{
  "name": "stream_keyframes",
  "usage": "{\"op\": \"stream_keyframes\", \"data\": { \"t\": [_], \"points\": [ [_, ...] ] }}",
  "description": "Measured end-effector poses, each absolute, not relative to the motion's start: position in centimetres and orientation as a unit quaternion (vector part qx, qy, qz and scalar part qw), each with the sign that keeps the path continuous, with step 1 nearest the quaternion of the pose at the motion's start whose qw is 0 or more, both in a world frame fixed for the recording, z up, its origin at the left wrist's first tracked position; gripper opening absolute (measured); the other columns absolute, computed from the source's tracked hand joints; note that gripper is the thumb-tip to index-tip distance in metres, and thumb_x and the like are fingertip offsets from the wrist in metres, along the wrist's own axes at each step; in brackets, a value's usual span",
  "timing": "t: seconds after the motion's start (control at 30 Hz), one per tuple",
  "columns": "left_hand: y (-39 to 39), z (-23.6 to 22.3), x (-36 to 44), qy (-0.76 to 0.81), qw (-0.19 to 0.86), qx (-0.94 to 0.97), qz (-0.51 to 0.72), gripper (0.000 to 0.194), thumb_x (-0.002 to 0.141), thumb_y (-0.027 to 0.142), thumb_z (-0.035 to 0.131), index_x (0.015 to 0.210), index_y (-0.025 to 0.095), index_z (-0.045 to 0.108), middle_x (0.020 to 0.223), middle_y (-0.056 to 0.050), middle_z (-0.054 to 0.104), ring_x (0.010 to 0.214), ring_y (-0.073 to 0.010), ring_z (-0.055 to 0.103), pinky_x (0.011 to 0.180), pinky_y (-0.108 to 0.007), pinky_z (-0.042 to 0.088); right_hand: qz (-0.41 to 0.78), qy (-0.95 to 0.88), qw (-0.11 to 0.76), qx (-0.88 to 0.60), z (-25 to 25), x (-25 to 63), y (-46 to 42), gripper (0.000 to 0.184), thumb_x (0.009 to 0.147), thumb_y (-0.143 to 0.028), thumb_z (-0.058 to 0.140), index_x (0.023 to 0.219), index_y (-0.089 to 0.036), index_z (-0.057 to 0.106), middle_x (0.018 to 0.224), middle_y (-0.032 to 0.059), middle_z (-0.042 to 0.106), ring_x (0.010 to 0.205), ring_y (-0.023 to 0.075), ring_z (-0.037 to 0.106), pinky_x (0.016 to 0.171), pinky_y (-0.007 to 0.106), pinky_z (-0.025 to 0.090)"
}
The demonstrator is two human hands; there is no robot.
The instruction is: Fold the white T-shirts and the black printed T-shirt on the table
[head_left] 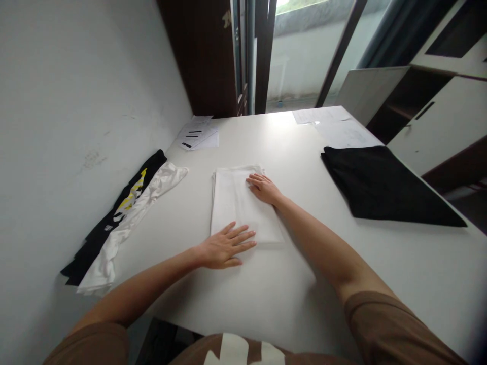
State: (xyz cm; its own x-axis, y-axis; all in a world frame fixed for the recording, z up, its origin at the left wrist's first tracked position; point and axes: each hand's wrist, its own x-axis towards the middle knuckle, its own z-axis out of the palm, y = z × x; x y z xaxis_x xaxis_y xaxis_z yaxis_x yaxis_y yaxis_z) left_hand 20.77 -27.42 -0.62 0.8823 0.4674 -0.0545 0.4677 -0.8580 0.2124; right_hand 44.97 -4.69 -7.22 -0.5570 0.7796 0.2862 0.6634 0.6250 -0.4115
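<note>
A folded white garment [236, 208] lies flat in the middle of the white table [289, 284]. My left hand [226, 247] rests palm down on its near edge, fingers stretched out and slightly apart. My right hand [263, 187] lies flat on its far right part, fingers extended toward the left. Neither hand grips anything.
A folded black cloth [380, 185] lies at the right. Against the left wall lie a black garment with a yellow print [125, 203] and a white garment [133, 223]. Papers [198, 134] sit at the far left, more sheets [335, 124] at the far right. White cabinets [437, 116] stand beyond the right edge.
</note>
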Motion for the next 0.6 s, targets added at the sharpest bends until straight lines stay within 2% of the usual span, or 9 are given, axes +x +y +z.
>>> {"op": "stream_keyframes", "data": {
  "t": [0.2,0.3,0.47,0.53,0.6],
  "points": [
    [-28.4,-0.1,17.6,0.245,0.133,0.960,-0.025,0.075,0.106,0.053,0.042,0.167,0.030,0.005,0.172,-0.003,0.016,0.160,-0.0286,0.009,0.130,-0.054,0.004,0.127,-0.874,0.238,-0.404,-7.5,45.2,-4.5,0.048,0.102,-0.039,0.048,0.147,-0.027,0.059,0.157,0.0056,0.049,0.147,0.0280,0.042,0.124,0.051,0.031],
    [-29.3,-0.3,17.0,0.265,0.149,0.952,-0.035,0.076,0.106,0.054,0.040,0.167,0.030,0.002,0.172,-0.004,0.013,0.160,-0.0289,0.006,0.129,-0.055,0.001,0.129,-0.874,0.240,-0.403,-7.8,45.2,-4.3,0.047,0.102,-0.039,0.049,0.147,-0.028,0.058,0.157,0.0049,0.049,0.147,0.0279,0.042,0.124,0.050,0.031],
    [-30.8,0.4,17.0,0.290,0.213,0.932,-0.035,0.074,0.105,0.058,0.041,0.167,0.032,0.011,0.173,-0.004,0.011,0.160,-0.0312,0.004,0.128,-0.058,-0.002,0.130,-0.874,0.240,-0.401,-8.1,45.2,-4.1,0.047,0.101,-0.037,0.050,0.147,-0.029,0.058,0.157,0.0042,0.049,0.148,0.0278,0.041,0.124,0.051,0.030],
    [-30.8,1.9,16.9,0.290,0.285,0.913,-0.032,0.073,0.104,0.061,0.042,0.167,0.033,0.016,0.172,-0.003,0.015,0.160,-0.0323,0.004,0.128,-0.058,0.000,0.132,-0.873,0.242,-0.403,-8.1,45.1,-4.1,0.047,0.101,-0.037,0.051,0.147,-0.029,0.058,0.157,0.0043,0.050,0.148,0.0279,0.041,0.124,0.051,0.030],
    [-30.4,3.6,16.9,0.273,0.377,0.884,-0.037,0.069,0.104,0.060,0.043,0.165,0.035,0.025,0.170,-0.002,0.025,0.159,-0.0322,0.012,0.129,-0.057,0.007,0.134,-0.871,0.243,-0.405,-8.0,45.1,-4.2,0.047,0.101,-0.038,0.051,0.146,-0.029,0.059,0.156,0.0046,0.050,0.148,0.0280,0.042,0.123,0.051,0.031]
  ]
}}
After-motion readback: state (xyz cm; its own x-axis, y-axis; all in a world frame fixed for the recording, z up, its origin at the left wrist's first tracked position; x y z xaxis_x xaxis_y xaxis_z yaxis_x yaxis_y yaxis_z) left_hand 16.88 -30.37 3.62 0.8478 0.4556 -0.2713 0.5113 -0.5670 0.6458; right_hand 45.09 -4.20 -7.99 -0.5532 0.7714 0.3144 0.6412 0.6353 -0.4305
